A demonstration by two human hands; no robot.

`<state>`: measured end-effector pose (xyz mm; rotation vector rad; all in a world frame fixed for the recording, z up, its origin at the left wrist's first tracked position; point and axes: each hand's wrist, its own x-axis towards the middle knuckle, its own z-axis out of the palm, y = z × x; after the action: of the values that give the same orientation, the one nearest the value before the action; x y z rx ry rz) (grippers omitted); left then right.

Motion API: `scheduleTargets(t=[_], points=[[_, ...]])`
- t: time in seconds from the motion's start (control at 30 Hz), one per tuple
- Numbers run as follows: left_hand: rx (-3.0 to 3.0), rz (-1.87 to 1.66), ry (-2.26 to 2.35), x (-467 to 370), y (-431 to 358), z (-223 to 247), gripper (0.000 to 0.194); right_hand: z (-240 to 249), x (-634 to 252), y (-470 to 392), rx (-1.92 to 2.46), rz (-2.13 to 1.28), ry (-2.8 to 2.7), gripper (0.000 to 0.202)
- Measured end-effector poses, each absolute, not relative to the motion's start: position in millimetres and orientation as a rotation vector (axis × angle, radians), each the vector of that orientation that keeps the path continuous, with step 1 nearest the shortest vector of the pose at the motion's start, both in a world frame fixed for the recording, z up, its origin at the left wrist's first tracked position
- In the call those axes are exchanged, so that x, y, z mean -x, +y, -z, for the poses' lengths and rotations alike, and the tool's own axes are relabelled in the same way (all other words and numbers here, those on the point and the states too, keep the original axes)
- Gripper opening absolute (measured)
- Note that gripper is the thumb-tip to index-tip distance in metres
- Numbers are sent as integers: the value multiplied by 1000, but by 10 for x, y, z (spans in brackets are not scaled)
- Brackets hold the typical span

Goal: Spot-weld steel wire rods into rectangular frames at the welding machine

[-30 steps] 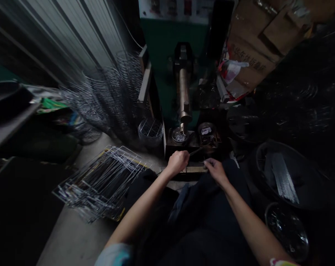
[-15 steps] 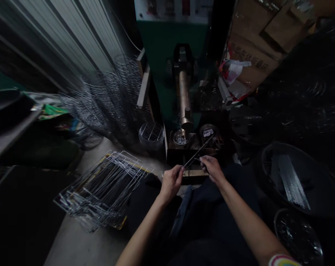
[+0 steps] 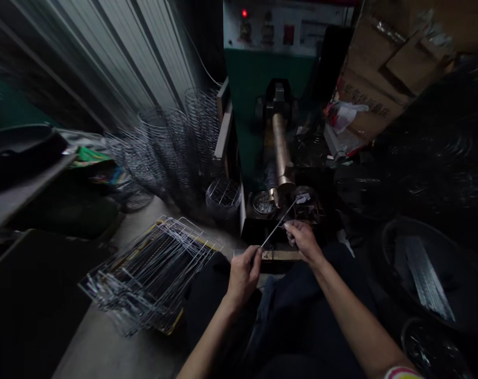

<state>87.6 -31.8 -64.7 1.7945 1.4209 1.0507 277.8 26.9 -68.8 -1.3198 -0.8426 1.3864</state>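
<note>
My left hand (image 3: pixel 245 271) is closed on the lower end of a thin metal rod (image 3: pixel 278 225), pinched between thumb and fingers. The rod slants up and away to the right, its far end beside the lower tip (image 3: pixel 274 197) of a machine's brass-coloured arm (image 3: pixel 282 150). My right hand (image 3: pixel 302 238) is closed at the rod's right side, fingertips pinched together. A small thin piece seems to stick out from these fingertips, too dark to make out. Below the arm sits a round dish of small metal bits (image 3: pixel 262 202).
Left of my legs lies a pile of bent wire frames (image 3: pixel 152 273). Stacked wire rings (image 3: pixel 163 137) lean by the corrugated wall. A round wire-grid stack (image 3: pixel 223 196) stands beside the machine (image 3: pixel 247 79). On the right are a dark tub with metal strips (image 3: pixel 428 279) and cardboard boxes (image 3: pixel 369 100).
The view has shifted, so the machine sits lower and further right, and a lit red lamp shows on its panel. Both hands keep nearly the same pose, the rod still in my left hand.
</note>
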Motion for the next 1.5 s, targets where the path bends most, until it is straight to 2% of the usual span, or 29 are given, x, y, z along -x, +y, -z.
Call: scheduleTargets(t=[1.17, 1.33, 1.5], points=[[-1721, -1099, 1363, -818, -66, 505, 28, 623, -2739, 587, 1165, -1387, -922, 33], [-1687, -1123, 1351, -827, -4, 574, 27, 554, -2765, 575, 1281, -1261, -1009, 41], [-1692, -1118, 1285, -795, 139, 641, 30, 491, -2772, 599, 1360, -1144, -1046, 39]])
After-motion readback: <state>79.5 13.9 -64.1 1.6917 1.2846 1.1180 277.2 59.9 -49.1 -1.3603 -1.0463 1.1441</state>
